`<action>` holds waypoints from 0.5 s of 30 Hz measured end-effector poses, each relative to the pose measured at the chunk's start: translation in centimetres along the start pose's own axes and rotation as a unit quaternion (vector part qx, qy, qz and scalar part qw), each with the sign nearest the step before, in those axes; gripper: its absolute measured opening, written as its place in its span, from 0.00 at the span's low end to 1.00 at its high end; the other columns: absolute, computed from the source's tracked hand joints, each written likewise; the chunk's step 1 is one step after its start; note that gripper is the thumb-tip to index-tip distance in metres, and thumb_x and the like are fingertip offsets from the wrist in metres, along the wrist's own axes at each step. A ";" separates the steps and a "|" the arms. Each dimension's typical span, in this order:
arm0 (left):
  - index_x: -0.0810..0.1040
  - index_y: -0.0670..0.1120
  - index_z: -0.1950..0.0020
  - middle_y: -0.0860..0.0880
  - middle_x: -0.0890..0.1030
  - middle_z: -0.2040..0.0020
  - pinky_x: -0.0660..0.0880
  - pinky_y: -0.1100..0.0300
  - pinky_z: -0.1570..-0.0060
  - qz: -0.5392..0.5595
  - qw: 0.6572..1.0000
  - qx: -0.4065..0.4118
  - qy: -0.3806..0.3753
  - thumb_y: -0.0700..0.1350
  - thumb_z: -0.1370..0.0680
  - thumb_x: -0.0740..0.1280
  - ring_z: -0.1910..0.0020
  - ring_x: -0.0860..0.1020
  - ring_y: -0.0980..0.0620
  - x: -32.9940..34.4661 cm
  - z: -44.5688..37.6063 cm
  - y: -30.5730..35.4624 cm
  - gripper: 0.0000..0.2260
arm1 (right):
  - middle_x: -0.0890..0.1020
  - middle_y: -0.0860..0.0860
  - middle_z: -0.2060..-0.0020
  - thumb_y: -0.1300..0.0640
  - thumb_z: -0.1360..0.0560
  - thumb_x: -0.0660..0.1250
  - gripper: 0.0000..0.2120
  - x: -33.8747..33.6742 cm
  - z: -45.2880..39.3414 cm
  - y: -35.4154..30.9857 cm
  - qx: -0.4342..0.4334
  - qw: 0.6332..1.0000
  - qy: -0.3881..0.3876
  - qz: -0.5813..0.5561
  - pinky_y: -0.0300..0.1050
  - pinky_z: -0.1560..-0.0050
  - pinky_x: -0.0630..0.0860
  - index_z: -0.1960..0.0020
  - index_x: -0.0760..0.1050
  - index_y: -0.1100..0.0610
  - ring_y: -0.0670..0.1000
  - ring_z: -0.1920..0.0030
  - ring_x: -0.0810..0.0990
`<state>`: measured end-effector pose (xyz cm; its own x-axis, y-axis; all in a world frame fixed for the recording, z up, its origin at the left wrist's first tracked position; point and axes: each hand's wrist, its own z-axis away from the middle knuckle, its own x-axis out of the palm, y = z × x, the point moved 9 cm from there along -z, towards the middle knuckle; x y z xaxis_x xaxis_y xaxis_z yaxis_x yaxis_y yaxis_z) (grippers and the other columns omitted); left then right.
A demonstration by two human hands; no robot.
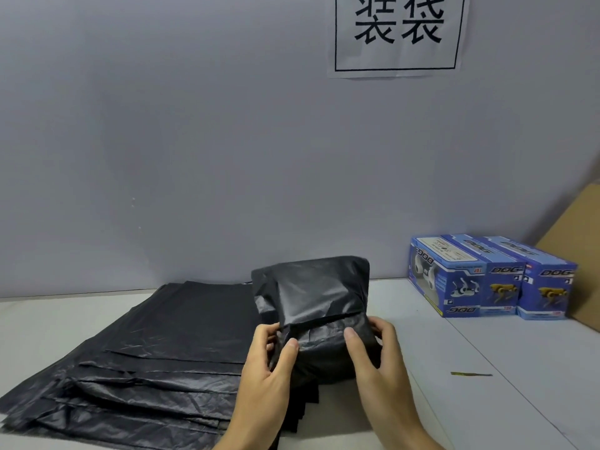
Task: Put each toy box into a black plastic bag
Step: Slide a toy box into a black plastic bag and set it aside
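Nearest me, my left hand (271, 358) and right hand (373, 352) are both clamped on a wrapped black plastic bag (313, 306), one on each side of its near end, thumbs pressed on top of the folded plastic. The bag bulges in a boxy shape between my palms; I cannot see what is inside it. It stands on the table (506, 368) near the middle, its far end rising toward the wall.

Just left of my left hand, touching the bundle's base, a fanned stack of flat black bags (156, 352) spreads to the table's left edge and near edge.

To the right, well apart from my right hand, a thin yellowish strip (471, 374) lies alone on the bare surface.

Farther back, at the far right corner against the wall, three blue toy boxes (493, 277) marked "DOG" stand side by side, touching. A brown cardboard sheet (581, 254) leans just beside them. High on the wall hangs a paper sign (399, 34) with two large black characters.
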<state>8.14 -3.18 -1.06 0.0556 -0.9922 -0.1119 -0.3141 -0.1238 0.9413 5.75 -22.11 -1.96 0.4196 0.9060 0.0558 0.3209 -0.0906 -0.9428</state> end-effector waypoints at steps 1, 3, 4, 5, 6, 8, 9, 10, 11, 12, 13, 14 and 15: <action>0.74 0.50 0.43 0.50 0.80 0.44 0.75 0.54 0.39 0.022 1.000 0.002 -0.004 0.45 0.19 0.65 0.40 0.78 0.51 0.5 0.3 0.4 0.06 | 0.79 0.47 0.44 0.48 0.24 0.70 0.13 -0.1 0.0 -0.4 -0.003 0.999 0.012 -0.033 0.49 0.43 0.79 0.42 0.72 0.43 0.47 0.44 0.80; 0.73 0.51 0.41 0.49 0.78 0.40 0.75 0.51 0.37 0.052 0.998 0.009 -0.016 0.49 0.22 0.67 0.39 0.78 0.50 1.6 1.0 1.4 0.11 | 0.80 0.47 0.46 0.47 0.25 0.70 0.14 -0.7 0.0 -0.7 0.002 0.994 0.045 -0.098 0.40 0.55 0.82 0.42 0.71 0.42 0.45 0.49 0.82; 0.72 0.51 0.40 0.48 0.77 0.39 0.76 0.52 0.37 0.060 0.998 0.014 -0.022 0.51 0.25 0.68 0.38 0.78 0.51 2.1 1.4 1.9 0.15 | 0.81 0.46 0.48 0.48 0.24 0.70 0.12 -1.3 -0.1 -0.9 0.003 0.991 0.067 -0.119 0.36 0.60 0.81 0.43 0.72 0.41 0.42 0.53 0.82; 0.73 0.51 0.40 0.48 0.77 0.38 0.77 0.55 0.39 0.066 0.997 0.020 -0.029 0.53 0.28 0.68 0.39 0.78 0.55 2.5 1.7 2.3 0.18 | 0.82 0.44 0.51 0.49 0.24 0.70 0.10 -2.0 -0.3 -1.0 0.003 0.988 0.085 -0.129 0.34 0.63 0.79 0.45 0.73 0.39 0.40 0.55 0.82; 0.73 0.52 0.39 0.49 0.77 0.39 0.77 0.61 0.42 0.070 0.997 0.026 -0.037 0.53 0.29 0.68 0.40 0.78 0.59 2.9 1.9 2.6 0.19 | 0.82 0.42 0.54 0.50 0.23 0.69 0.08 -2.5 -0.6 -1.1 0.004 0.987 0.097 -0.131 0.33 0.64 0.79 0.47 0.74 0.39 0.39 0.55 0.82; 0.76 0.54 0.40 0.51 0.78 0.41 0.76 0.65 0.46 0.067 0.996 0.032 -0.058 0.55 0.29 0.67 0.41 0.78 0.60 3.3 2.1 2.8 0.18 | 0.83 0.40 0.56 0.52 0.22 0.68 0.06 -3.6 -1.5 -1.2 0.010 0.985 0.110 -0.135 0.34 0.62 0.79 0.50 0.76 0.39 0.40 0.56 0.82; 0.78 0.55 0.41 0.51 0.80 0.43 0.76 0.62 0.46 0.061 0.995 0.042 -0.068 0.56 0.26 0.66 0.42 0.79 0.56 3.5 2.0 2.9 0.14 | 0.83 0.40 0.57 0.53 0.21 0.68 0.07 -4.5 -2.1 -1.3 0.011 0.984 0.114 -0.137 0.37 0.59 0.80 0.51 0.77 0.40 0.43 0.54 0.82; 0.80 0.56 0.45 0.51 0.82 0.48 0.77 0.56 0.46 0.050 0.995 0.053 -0.063 0.56 0.21 0.64 0.45 0.81 0.53 3.0 1.9 2.8 0.09 | 0.84 0.41 0.57 0.54 0.21 0.67 0.08 -4.6 -2.7 -1.4 0.017 0.985 0.106 -0.134 0.44 0.54 0.82 0.52 0.78 0.41 0.46 0.52 0.83; 0.81 0.56 0.50 0.49 0.83 0.52 0.78 0.52 0.48 0.032 0.996 0.066 -0.044 0.53 0.18 0.63 0.50 0.82 0.50 2.3 1.5 2.7 0.08 | 0.84 0.42 0.57 0.55 0.21 0.67 0.09 -4.9 -3.3 -1.6 0.026 0.986 0.096 -0.130 0.50 0.50 0.82 0.53 0.79 0.40 0.49 0.51 0.82; 0.81 0.55 0.54 0.48 0.83 0.56 0.78 0.50 0.51 0.015 0.997 0.079 -0.012 0.49 0.17 0.62 0.54 0.82 0.49 1.4 1.0 2.4 0.10 | 0.84 0.42 0.58 0.55 0.21 0.67 0.11 -5.4 -3.9 -1.8 0.036 0.987 0.084 -0.128 0.54 0.47 0.82 0.54 0.79 0.38 0.51 0.50 0.82; 0.80 0.54 0.58 0.46 0.83 0.60 0.77 0.51 0.54 -0.001 0.995 0.092 0.028 0.45 0.17 0.63 0.58 0.81 0.49 0.2 0.6 2.2 0.12 | 0.84 0.41 0.58 0.54 0.21 0.67 0.12 -5.8 -4.6 -1.9 0.049 0.987 0.068 -0.134 0.54 0.48 0.82 0.55 0.80 0.36 0.51 0.49 0.82; 0.79 0.53 0.60 0.45 0.83 0.63 0.75 0.53 0.57 -0.013 0.992 0.103 0.070 0.42 0.18 0.63 0.62 0.80 0.50 -1.2 0.2 2.0 0.13 | 0.85 0.42 0.58 0.54 0.21 0.66 0.11 -6.1 -5.3 -1.9 0.066 0.986 0.042 -0.145 0.53 0.50 0.82 0.54 0.80 0.37 0.51 0.48 0.82; 0.79 0.53 0.62 0.44 0.82 0.66 0.74 0.55 0.60 -0.025 0.988 0.107 0.107 0.42 0.19 0.63 0.65 0.79 0.52 -2.5 -0.2 1.8 0.13 | 0.85 0.45 0.56 0.54 0.21 0.67 0.09 -6.4 -5.9 -2.0 0.088 0.984 0.016 -0.152 0.51 0.55 0.82 0.52 0.81 0.40 0.53 0.47 0.82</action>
<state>7.60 -0.93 0.96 0.2688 -0.9610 -0.0652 -0.4984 -0.1967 0.8443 7.43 -30.22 1.50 0.3542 0.8662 0.3524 0.2847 0.2591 -0.9229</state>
